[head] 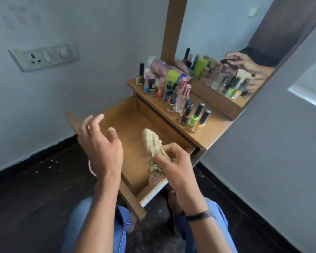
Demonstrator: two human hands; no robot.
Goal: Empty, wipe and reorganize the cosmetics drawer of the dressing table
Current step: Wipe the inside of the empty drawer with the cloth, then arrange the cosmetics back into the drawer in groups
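Denim knees sat closest, over dark floor, with pale walls around. One wooden dressing table stood below one mirror. Its one drawer was pulled out and held one beige cloth. Bottles crowded the tabletop, too tightly packed for me to count. My right hand gripped the cloth's near end with curled fingers. My left hand hovered over the drawer's left side, fingers spread loose, holding nothing.

probably a bedroom: dressing table, mirror.
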